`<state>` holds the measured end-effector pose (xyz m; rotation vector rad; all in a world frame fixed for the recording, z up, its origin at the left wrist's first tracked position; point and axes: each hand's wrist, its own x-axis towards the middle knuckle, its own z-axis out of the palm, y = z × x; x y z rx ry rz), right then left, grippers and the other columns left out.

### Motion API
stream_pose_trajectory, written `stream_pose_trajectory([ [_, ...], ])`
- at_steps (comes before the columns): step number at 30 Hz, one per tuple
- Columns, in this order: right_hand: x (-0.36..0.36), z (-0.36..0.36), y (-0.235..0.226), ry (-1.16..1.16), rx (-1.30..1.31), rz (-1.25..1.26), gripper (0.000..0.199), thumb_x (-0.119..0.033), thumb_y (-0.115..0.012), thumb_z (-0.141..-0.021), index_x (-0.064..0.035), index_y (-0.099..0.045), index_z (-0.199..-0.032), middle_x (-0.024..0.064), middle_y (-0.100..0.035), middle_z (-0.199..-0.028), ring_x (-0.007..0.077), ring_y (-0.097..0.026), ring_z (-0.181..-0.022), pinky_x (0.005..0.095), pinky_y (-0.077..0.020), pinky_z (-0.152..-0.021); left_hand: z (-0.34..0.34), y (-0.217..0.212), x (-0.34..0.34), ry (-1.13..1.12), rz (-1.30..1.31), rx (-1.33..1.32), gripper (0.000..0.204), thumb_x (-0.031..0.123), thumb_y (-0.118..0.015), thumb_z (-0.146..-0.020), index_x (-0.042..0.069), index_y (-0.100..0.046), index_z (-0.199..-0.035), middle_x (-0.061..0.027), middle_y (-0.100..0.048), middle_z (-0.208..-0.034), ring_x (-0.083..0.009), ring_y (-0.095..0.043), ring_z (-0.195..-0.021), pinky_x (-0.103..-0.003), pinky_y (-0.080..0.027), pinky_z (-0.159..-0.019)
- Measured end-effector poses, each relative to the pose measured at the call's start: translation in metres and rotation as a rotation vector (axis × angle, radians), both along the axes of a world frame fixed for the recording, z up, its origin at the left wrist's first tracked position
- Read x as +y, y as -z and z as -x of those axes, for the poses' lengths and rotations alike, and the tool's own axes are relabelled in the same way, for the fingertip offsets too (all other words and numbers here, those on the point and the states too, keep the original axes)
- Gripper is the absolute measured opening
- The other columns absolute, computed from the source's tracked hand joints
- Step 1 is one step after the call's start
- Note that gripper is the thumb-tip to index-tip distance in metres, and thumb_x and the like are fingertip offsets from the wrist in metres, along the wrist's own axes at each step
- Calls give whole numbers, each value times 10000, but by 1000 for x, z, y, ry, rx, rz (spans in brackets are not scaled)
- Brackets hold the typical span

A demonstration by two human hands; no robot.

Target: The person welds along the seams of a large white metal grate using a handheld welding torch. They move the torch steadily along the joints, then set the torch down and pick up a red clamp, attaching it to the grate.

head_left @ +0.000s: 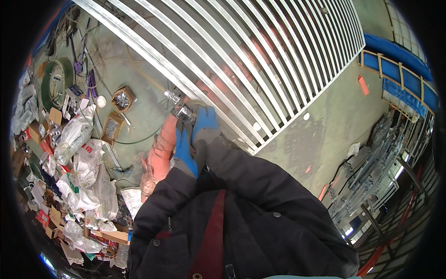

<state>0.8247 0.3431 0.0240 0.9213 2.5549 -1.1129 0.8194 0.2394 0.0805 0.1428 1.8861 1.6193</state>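
Note:
Both my hands wear blue-and-grey work gloves and are together at an air sander (pixel 184 113). It has a silvery body, a hose fitting and a round pad, partly hidden behind my fingers. My right hand (pixel 206 123) wraps round its right side, next to the pad. From below, my left hand (pixel 185 151) closes on the tool; its fingers are partly hidden. The sander is at the near edge rail of a white metal frame (pixel 179 83) with many parallel slats. A yellowish hose (pixel 147 76) runs from the fitting to the upper left.
A red-orange wrapped roll (pixel 162 146) passes beneath the frame. At left lie white plastic bags (pixel 76 135), a coil of green strap (pixel 55 86) and a carton of metal parts (pixel 123 99). Stacked metal profiles (pixel 367 172) stand at right, below a blue-lined rack (pixel 399 74).

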Motion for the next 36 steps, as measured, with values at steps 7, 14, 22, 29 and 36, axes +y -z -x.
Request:
stream_pose_trajectory([
  [7, 14, -10, -13, 27, -68, 43, 393, -298, -677, -915, -89, -561, -1227, 190, -515, -1220, 415, -552, -1170, 533, -518, -917, -5, -7, 12, 78, 65, 52, 627, 108, -638, -975, -69, -369, -1512, -244, -470, -1481, -359, -492, -1355, -406, -407, -1115],
  [14, 7, 15, -9, -25, -17, 41, 443, -275, -712, -883, -36, -552, -1220, 234, -533, -1198, 432, -567, -1118, 512, -499, -931, 12, -7, 6, 70, 188, 212, 610, 115, -653, -959, -74, -406, -1484, -241, -507, -1442, -359, -524, -1319, -404, -423, -1098],
  [22, 6, 10, -9, 0, -49, 39, 418, -294, -718, -879, -45, -545, -1166, 217, -526, -1176, 428, -581, -1093, 500, -513, -904, 3, -1, 7, 28, 133, 1, 582, 183, -624, -1017, -79, -404, -1487, -251, -406, -1556, -362, -427, -1431, -428, -370, -1154],
  [29, 4, 9, -9, -24, -112, -5, 396, -267, -711, -878, -41, -554, -1164, 228, -533, -1161, 427, -576, -1101, 486, -512, -898, 8, -5, 1, 109, 182, 107, 564, 174, -617, -1026, -77, -407, -1485, -246, -400, -1557, -344, -440, -1424, -424, -374, -1157],
  [36, 4, 15, -5, 8, -27, 41, 419, -258, -727, -862, -32, -558, -1171, 229, -537, -1170, 437, -572, -1079, 504, -498, -899, 11, -3, 4, 49, 124, 58, 593, 194, -617, -1023, -57, -393, -1511, -253, -387, -1571, -366, -403, -1456, -442, -354, -1177],
])
